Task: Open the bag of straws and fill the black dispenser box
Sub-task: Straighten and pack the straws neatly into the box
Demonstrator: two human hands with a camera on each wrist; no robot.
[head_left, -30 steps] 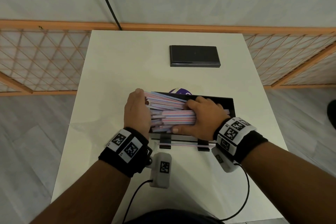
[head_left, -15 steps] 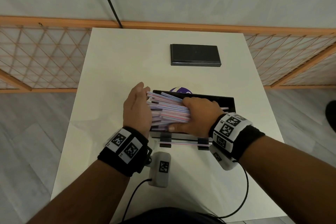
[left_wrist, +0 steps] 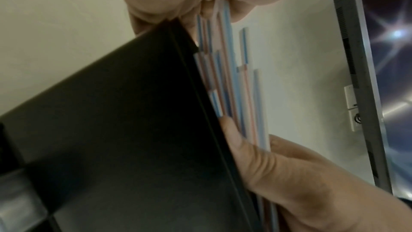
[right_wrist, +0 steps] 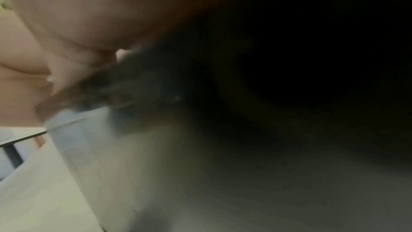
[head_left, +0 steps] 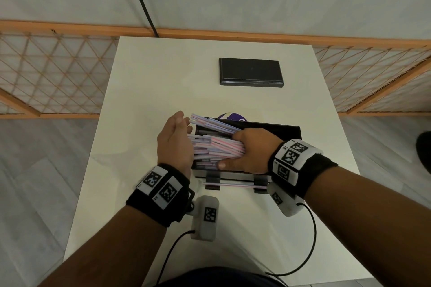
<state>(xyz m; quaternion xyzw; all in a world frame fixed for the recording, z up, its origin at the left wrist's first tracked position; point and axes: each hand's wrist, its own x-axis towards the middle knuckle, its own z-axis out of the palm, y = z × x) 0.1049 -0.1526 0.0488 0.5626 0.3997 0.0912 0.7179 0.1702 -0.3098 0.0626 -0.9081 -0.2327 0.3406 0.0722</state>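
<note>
Straws (head_left: 217, 144) bundled over black dispenser box (head_left: 291, 131), right hand (head_left: 251, 149) grip clasping them, left hand (head_left: 175, 140) flat against their ends

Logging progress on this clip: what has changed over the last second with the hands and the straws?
The right hand has slid its grip on the straws leftward, and their left ends now fan out and tilt up over the dispenser box edge. The left hand has opened slightly, flat against those ends. Unchanged: the box, the lid at the far side of the table, the single straw in the front tray.
</note>
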